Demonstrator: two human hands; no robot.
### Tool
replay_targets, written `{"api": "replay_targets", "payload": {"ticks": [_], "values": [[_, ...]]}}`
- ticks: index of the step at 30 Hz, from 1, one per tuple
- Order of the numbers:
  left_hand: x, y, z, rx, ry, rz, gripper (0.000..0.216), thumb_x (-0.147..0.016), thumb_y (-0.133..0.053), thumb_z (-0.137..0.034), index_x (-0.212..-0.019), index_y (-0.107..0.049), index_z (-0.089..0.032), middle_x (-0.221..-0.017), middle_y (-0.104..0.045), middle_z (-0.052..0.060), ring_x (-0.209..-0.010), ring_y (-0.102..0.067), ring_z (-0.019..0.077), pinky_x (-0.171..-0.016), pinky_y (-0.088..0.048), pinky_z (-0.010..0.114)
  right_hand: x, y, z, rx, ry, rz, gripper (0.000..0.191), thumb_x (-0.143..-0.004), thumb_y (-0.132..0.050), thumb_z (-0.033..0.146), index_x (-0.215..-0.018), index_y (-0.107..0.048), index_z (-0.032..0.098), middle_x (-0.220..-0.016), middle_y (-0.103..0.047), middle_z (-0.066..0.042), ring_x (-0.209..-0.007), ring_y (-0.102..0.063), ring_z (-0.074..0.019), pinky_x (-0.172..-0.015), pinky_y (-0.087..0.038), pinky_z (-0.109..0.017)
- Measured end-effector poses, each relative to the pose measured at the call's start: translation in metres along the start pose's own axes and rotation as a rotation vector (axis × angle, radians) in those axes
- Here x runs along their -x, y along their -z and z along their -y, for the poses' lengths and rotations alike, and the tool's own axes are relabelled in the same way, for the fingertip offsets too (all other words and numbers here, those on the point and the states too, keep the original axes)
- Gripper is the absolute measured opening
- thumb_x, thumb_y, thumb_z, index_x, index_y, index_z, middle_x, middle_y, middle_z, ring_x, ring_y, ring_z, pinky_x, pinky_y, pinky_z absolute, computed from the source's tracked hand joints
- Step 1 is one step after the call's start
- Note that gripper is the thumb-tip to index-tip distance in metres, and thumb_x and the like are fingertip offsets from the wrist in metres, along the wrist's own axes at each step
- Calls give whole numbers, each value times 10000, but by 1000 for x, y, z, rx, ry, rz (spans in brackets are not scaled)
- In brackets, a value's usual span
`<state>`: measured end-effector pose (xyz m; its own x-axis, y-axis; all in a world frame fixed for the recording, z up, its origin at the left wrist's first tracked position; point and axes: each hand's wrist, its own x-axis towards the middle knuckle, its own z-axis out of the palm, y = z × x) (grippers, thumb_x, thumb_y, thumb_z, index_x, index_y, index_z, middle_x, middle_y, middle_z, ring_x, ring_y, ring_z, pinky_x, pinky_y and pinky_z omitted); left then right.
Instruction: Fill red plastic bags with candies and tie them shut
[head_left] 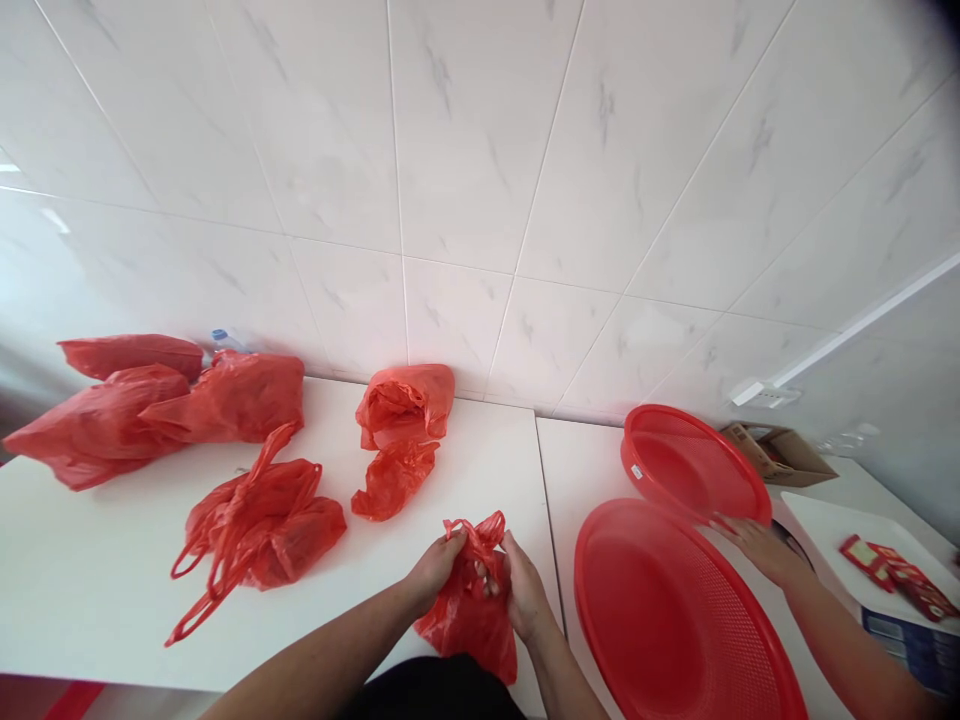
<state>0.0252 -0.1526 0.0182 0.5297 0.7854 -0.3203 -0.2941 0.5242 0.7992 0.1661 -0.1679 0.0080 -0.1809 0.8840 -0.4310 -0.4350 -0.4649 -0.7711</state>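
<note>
Between my two hands, at the front edge of the white table, is a red plastic bag (472,630) with its top bunched up. My left hand (435,572) pinches the gathered top from the left. My right hand (525,590) grips the same bag from the right, its fingers curled around the neck. What the bag contains is hidden. Left of my hands lies another red bag (281,530) with long twisted handles. Beyond them rest a crumpled red bag (394,480) and a red bag with its mouth open (427,385).
Several filled red bags (232,400) stand at the back left, a blue-capped bottle (223,340) behind them. On the right are two red plastic baskets (652,610); another person's hand (750,545) touches one. Past it are a cardboard box (795,460) and a scale (817,520) with red packets.
</note>
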Motion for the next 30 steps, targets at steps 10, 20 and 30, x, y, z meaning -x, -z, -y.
{"api": "replay_targets", "payload": {"ticks": [10,20,30], "values": [[-8,1,-25,-140,54,-269,318,-797,-576,-484,-875,-640,-182,-692,-648,6,-631,-580,162,-665,-438,293,1,8,20,413,98,-74,326,-672,-712,303,-963,-578,247,-625,-525,72,-537,-483,-112,-511,-350,-238],[-5,8,-2,-696,-33,-394,171,-708,-530,-159,-853,-600,-218,-631,-572,-39,-625,-506,155,-605,-337,259,-16,12,5,448,138,-171,292,-657,-480,149,-850,-689,213,-748,-683,-4,-652,-571,-153,-616,-415,-274],[6,48,2,-861,-173,-526,102,-737,-525,-184,-727,-615,-231,-877,-677,16,-881,-583,199,-797,-386,279,-20,55,-3,-264,32,-243,277,-578,-757,206,-830,-645,191,-722,-653,9,-670,-615,-136,-690,-516,-294]]}}
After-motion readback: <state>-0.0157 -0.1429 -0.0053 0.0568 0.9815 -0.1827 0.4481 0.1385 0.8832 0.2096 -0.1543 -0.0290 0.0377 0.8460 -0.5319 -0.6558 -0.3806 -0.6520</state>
